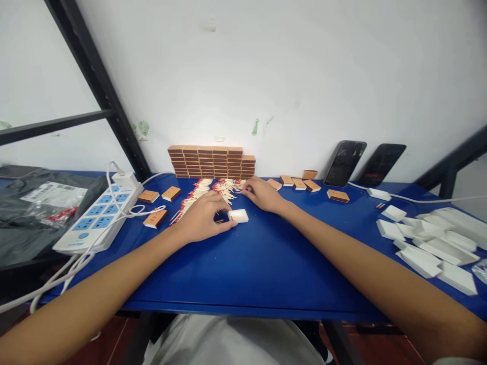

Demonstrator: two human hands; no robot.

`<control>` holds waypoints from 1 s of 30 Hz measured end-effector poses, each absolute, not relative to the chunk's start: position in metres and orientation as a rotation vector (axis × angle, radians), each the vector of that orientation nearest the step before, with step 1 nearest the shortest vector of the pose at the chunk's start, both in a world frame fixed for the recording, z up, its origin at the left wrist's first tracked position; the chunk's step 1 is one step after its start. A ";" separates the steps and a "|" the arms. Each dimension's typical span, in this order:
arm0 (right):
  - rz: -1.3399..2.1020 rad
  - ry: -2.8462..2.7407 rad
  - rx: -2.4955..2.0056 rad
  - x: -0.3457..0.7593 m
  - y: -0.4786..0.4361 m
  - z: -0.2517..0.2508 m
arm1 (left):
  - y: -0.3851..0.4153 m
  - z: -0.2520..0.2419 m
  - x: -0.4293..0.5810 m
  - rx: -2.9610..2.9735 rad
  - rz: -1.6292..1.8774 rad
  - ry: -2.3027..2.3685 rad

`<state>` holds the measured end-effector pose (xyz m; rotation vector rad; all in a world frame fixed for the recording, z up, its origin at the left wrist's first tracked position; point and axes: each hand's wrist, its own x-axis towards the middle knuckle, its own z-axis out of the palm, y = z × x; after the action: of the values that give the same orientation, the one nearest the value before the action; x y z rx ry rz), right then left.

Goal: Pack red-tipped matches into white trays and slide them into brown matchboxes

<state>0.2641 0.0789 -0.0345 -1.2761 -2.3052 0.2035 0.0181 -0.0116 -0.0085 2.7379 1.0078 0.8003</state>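
My left hand (pixel 205 215) rests on the blue table (pixel 258 263), fingers curled around the left end of a small white matchbox tray (pixel 239 216). My right hand (pixel 262 194) lies just behind it, fingers closed at the right edge of a spread pile of red-tipped matches (pixel 207 192); whether it pinches any matches I cannot make out. A stacked wall of brown matchboxes (pixel 211 161) stands against the wall behind the pile.
Loose brown matchboxes (pixel 304 183) lie to the right and left (pixel 155 218) of the pile. A white power strip (pixel 101 215) with cables sits at left. Several white trays (pixel 426 243) lie at right. Two dark phones (pixel 344 162) lean on the wall.
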 end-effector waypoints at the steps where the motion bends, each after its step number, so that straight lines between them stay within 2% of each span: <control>1: 0.197 -2.308 -1.287 0.264 0.078 -0.034 | -0.012 -0.008 0.018 2.738 0.796 1.010; 12: 0.209 -2.438 -1.352 0.270 0.058 -0.012 | -0.008 -0.011 0.016 2.754 0.783 1.074; 18: 0.352 -2.517 -1.181 0.271 0.021 0.010 | -0.006 -0.014 0.014 2.740 0.802 1.120; 23: 0.420 -2.571 -1.113 0.257 0.007 0.006 | -0.007 -0.012 0.015 2.742 0.782 1.071; 30: 0.384 -2.113 -1.354 0.250 0.057 -0.013 | -0.011 -0.009 0.018 2.728 0.774 1.046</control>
<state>0.2497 0.0569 -0.0126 -1.3539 -2.1129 0.3843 0.0176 -0.0109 -0.0093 2.7278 1.0458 0.7743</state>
